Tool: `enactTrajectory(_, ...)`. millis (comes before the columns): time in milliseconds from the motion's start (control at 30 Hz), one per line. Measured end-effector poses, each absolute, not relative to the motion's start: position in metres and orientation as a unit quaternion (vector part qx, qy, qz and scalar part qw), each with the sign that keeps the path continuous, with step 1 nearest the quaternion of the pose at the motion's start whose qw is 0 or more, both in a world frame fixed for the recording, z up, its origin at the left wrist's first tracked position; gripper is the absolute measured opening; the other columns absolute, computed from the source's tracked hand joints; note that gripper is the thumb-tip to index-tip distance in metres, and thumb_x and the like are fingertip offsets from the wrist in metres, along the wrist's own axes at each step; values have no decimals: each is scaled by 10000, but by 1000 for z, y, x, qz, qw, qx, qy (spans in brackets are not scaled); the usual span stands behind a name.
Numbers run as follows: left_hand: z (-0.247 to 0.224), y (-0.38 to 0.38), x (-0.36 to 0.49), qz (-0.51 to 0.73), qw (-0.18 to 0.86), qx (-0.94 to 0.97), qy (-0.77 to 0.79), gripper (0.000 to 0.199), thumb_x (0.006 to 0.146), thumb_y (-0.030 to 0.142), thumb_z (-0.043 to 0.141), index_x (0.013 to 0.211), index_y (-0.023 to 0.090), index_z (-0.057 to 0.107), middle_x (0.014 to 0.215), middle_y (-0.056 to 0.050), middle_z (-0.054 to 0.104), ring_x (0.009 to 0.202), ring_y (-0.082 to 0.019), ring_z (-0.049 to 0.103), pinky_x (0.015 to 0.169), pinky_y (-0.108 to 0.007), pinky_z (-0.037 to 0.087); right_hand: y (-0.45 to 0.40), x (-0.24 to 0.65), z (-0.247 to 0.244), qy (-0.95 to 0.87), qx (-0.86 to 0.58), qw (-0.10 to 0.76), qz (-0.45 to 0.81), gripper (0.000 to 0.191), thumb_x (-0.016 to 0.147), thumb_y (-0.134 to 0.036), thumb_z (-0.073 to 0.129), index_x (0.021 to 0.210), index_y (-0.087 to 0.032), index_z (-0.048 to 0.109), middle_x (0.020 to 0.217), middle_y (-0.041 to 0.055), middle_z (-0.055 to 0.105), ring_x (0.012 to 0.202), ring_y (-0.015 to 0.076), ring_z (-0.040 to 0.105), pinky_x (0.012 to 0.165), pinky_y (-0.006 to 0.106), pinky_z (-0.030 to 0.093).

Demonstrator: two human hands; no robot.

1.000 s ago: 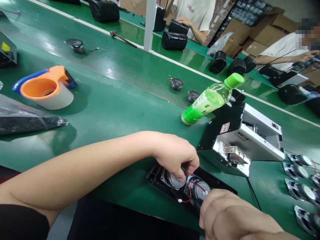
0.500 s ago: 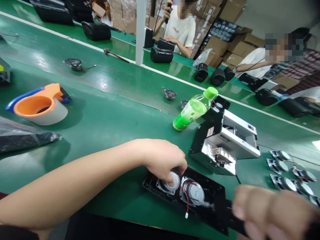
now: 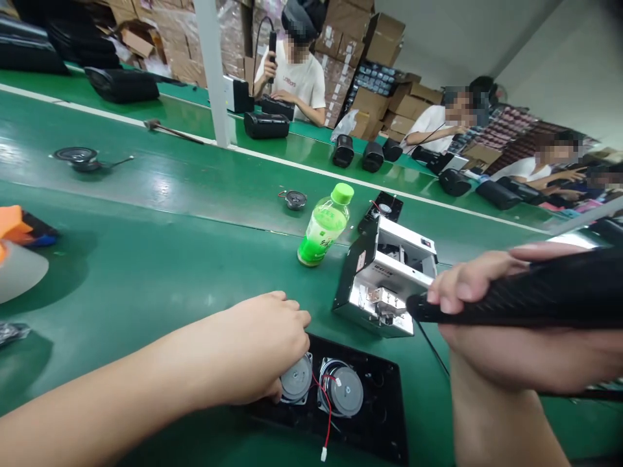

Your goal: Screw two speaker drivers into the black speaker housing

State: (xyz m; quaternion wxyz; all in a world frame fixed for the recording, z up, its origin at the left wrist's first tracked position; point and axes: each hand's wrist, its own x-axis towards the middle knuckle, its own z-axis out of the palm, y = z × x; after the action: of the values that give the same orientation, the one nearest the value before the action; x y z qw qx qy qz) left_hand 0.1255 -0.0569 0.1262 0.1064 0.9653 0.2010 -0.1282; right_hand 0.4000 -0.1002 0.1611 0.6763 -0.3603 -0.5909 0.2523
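Note:
On the green bench a black speaker housing panel point(image 3: 384, 415) lies with its inner side up. Two round drivers sit in it: a left speaker point(image 3: 298, 381), partly covered, and a right speaker point(image 3: 347, 393) with red wires and a white plug hanging toward me. My left hand point(image 3: 270, 344) is closed over the left speaker's edge, its fingertips mostly hidden. Raised above the bench at the right, my right hand point(image 3: 516, 360) grips a black electric screwdriver point(image 3: 549, 292) held sideways. The screwdriver's tip end overlaps the front of a silver and black machine point(image 3: 389, 272).
Behind the panel stands a green-capped bottle point(image 3: 324, 227). A loose speaker point(image 3: 294, 200) and another speaker point(image 3: 78, 157) lie farther back. An orange tape dispenser point(image 3: 17, 253) is at left. Across the bench, people work among black speaker boxes point(image 3: 267, 125).
My right hand has lifted the screwdriver up and away from the panel. My left hand stays at the left speaker, its fingers shifted. The whole view has turned to the right.

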Motion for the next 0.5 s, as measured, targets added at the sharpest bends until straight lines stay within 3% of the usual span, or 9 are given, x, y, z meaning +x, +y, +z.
enactTrajectory(133, 126, -56, 126, -129, 120, 964, 199, 450, 777, 540, 1000, 997, 192, 821, 1056, -71, 748, 1050, -343, 731, 1004, -495, 567, -93, 388, 156, -562, -380, 697, 233, 767, 818, -982, 701, 1107, -272, 719, 635, -12, 645, 463, 219, 536, 409, 363, 453)
enactTrajectory(233, 126, -55, 126, -121, 117, 966, 196, 363, 821, 481, 973, 996, 198, 828, 1055, -76, 755, 1024, -344, 733, 975, -492, 568, -93, 389, 157, -553, -397, 695, 233, 806, 789, -979, 736, 1174, -272, 692, 650, -19, 654, 481, 217, 540, 421, 367, 464)
enactTrajectory(367, 128, -53, 127, -118, 127, 965, 195, 335, 800, 445, 985, 969, 200, 831, 1069, -82, 766, 1019, -345, 735, 983, -489, 558, -89, 390, 158, -514, -419, 717, 216, 877, 684, -1022, 772, 1127, -269, 699, 607, -34, 618, 460, 211, 500, 387, 359, 422)
enactTrajectory(500, 128, -51, 128, -126, 133, 963, 197, 315, 820, 444, 964, 984, 210, 831, 1086, -82, 770, 1019, -340, 736, 994, -490, 557, -101, 391, 152, -501, -412, 714, 263, 830, 760, -984, 751, 1197, -279, 727, 610, -17, 625, 432, 222, 480, 374, 374, 400)
